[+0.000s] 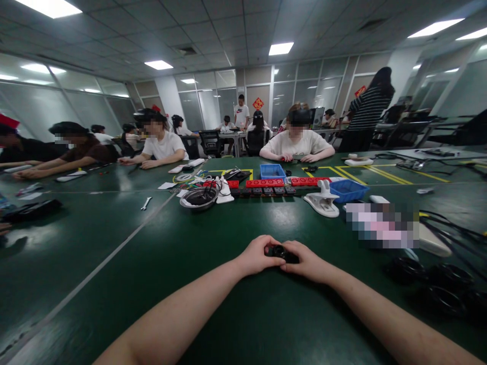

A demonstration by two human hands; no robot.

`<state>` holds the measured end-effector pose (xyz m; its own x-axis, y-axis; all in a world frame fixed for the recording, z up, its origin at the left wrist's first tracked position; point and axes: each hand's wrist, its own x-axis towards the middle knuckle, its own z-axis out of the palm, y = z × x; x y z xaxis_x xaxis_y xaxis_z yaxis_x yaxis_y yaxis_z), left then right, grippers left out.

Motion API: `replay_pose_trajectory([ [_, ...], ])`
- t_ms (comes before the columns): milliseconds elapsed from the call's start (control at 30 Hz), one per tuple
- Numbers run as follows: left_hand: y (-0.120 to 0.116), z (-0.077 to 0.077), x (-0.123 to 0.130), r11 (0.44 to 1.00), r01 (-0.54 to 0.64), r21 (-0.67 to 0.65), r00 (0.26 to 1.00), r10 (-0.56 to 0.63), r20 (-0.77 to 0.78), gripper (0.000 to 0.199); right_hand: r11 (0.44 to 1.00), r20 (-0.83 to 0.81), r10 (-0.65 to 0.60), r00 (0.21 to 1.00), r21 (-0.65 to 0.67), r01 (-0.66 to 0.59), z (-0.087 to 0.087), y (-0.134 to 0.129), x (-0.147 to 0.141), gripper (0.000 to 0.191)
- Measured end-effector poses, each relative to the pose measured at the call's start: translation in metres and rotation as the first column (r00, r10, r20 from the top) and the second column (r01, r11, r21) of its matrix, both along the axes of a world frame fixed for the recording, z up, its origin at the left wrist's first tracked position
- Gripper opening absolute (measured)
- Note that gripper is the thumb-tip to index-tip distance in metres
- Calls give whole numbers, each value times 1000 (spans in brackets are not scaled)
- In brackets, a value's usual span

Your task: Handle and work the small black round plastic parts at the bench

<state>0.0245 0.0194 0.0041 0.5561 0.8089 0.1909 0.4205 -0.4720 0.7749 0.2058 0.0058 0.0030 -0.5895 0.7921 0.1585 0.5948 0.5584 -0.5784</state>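
Holds black part [280,251] between left grip [262,254] and right grip [303,259], curled around opposite ends, seemingly with long axis crosswise, about equally near both.

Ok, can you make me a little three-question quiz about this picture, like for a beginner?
1. True or false: the left grip and right grip both touch the small black object with a round part.

2. What lies left of the round silver metal bowl on the dark green table?
A) a silver metal wrench
B) a blue plastic basket
C) thick black rings

3. Which is nearer the two grips: the wrench or the white plastic clamp?

Key: 1. True. 2. A. 3. The clamp.
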Motion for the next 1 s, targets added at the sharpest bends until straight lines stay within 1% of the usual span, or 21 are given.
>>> replay_pose_trajectory([
  [200, 0, 0, 0, 1000, 3, -24, 1000, -3, -5, 38, 994, -27, 62, 998, -84, -64, 7, 2, 3, 26],
  [467, -1, 3, 0, 1000, 10, -10, 1000, -10, -3, 38, 992, -26, 42, 999, -122, -45, 4, 4, 1, 24],
  [667, -5, 6, 3, 999, -45, -20, 999, 44, -27, 39, 994, -34, 10, 999, -113, -13, 1, 4, 1, 25],
  [767, -8, 5, 6, 994, -105, 22, 993, 106, -61, 37, 993, -25, -54, 998, -108, 51, -3, 5, 1, 23],
  [867, -10, 4, 8, 985, -166, 41, 982, 169, -88, 36, 985, -12, -160, 987, -74, 159, -10, 5, -3, 24],
  [1000, -11, 5, 11, 968, -246, 46, 962, 249, -110, 34, 941, 29, -337, 941, 20, 337, -15, 3, -15, 28],
])
